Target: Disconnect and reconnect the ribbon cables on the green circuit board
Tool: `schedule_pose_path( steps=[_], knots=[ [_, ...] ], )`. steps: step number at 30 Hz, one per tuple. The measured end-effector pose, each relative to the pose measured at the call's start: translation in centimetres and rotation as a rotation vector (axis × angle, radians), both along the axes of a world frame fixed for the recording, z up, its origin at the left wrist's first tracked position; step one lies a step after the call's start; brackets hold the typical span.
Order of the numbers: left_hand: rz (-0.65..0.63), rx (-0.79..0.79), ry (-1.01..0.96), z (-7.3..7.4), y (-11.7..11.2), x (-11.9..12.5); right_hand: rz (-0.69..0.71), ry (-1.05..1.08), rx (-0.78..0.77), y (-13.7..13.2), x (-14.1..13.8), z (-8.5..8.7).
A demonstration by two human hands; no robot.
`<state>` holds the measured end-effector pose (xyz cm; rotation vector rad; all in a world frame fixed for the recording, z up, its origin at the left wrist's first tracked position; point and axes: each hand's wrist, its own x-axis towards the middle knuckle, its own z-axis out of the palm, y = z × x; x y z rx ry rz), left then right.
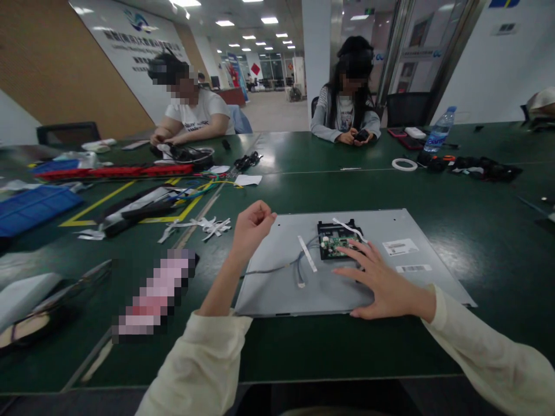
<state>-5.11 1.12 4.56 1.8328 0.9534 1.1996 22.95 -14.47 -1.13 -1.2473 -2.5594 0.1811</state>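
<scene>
A flat grey metal panel (269, 292) lies on the green table in front of me. Near its middle sits a black frame with a green circuit board (333, 245). Over the panel's right half, my right hand (375, 277) is open, fingers spread, the fingertips overlapping the board's near right side. My left hand (255, 226) is raised by the panel's far left corner, its fingers curled together; what they hold, if anything, is hidden. Grey cables (286, 266) run left from the board. One white tape strip (307, 254) crosses them, and another strip (347, 226) lies across the black frame.
Crumpled white strips (212, 227) lie left of the panel, with a blurred-out pink object (158, 294) nearer me. Blue trays (39, 206) and black-and-white bundles are farther left. A tape roll (404, 165) and water bottle (440, 132) stand far right. Two people sit opposite.
</scene>
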Motion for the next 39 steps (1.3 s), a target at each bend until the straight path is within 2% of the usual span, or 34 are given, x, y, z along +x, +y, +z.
schedule_pose_path(
  steps=[3, 7, 13, 19, 24, 27, 34, 39],
  knots=[
    [0.075, 0.038, -0.094, 0.1, -0.1, -0.1, -0.056, 0.007, 0.022, -0.1, 0.0, -0.2],
    [0.127, 0.063, -0.089, 0.0, -0.5, 0.2, -0.175, 0.005, 0.049, 0.3, 0.2, -0.5],
    [0.059, -0.021, -0.063, -1.1, -0.9, 1.1, -0.485, -0.020, 0.106, 2.5, 1.8, -1.5],
    [0.010, -0.042, 0.083, -2.1, -1.5, 2.0, -0.787, -0.008, 0.104, 5.3, 5.5, -3.3],
    [-0.043, -0.020, 0.188, -2.6, -2.0, 2.2, -1.003, -0.008, 0.097, 6.5, 9.0, -4.4],
    [-0.061, -0.041, 0.189, -2.7, -2.2, 2.3, -1.106, -0.015, 0.118, 6.8, 10.9, -5.0],
    [-0.118, -0.157, 0.034, -2.5, -2.5, 2.6, -1.303, 0.016, 0.145, 6.9, 15.2, -5.7],
    [-0.079, -0.136, 0.121, -3.0, -2.4, 2.6, -1.413, 0.046, 0.144, 6.9, 17.9, -6.2]
  ],
)
